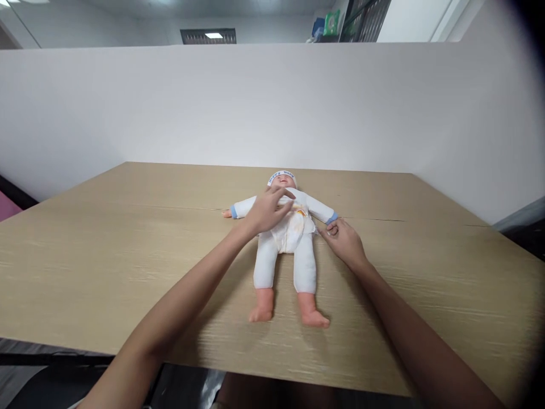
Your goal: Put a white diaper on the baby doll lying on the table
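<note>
A baby doll (305, 267) in a white suit with blue cuffs lies on its back, feet toward me. Its lettered white headband (281, 174) is at the far end. Around its hips sits a white diaper (288, 236) with an orange mark at the waist. My left hand (269, 209) is over the doll's belly at the diaper's upper edge, fingers extended and thumb apart. My right hand (344, 241) has its fingers curled together beside the diaper's right side, close to the doll's blue cuff (332, 217). Whatever is between those fingers is hidden.
The doll rests on a wide wood-coloured table (128, 255) with a seam running across it. A white partition (213, 108) rises behind the table and along its sides. Below the near edge, a dark chair (63, 386) shows at the left.
</note>
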Motion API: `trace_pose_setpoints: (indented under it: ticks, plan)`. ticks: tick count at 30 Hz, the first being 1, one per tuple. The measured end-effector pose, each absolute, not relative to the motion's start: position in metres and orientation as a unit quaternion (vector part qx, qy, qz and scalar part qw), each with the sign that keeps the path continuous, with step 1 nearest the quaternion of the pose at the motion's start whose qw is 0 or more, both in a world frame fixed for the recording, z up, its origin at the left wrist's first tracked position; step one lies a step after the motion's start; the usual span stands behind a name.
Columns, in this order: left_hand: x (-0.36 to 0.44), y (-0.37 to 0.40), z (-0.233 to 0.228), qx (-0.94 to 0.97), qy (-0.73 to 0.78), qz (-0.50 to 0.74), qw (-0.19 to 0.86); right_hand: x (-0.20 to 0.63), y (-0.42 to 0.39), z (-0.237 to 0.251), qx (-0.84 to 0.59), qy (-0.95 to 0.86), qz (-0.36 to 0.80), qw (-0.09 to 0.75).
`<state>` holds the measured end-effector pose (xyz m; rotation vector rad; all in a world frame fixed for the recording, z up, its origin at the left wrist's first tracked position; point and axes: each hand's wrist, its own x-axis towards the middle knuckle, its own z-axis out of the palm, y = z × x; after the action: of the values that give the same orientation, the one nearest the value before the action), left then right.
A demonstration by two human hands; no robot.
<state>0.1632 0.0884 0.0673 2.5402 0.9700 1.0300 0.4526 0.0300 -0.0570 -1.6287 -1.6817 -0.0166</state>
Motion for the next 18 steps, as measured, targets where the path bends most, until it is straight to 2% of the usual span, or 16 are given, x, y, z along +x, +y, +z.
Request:
trace_pose_setpoints:
  ticks: [5, 10, 18]
  plan:
    - [0.201, 0.084, 0.060, 0.892, 0.373, 0.245, 0.070, 0.450, 0.029, -0.056, -0.690, -0.633, 0.036, 0.349]
    - [0.205, 0.082, 0.047, 0.887, 0.393, 0.239, 0.023, 0.453, 0.023, -0.042, -0.688, -0.614, 0.142, 0.361]
    - [0.204, 0.085, 0.045, 0.887, 0.393, 0.240, 0.040, 0.434, 0.056, 0.016, -0.592, -0.665, 0.227, 0.394]
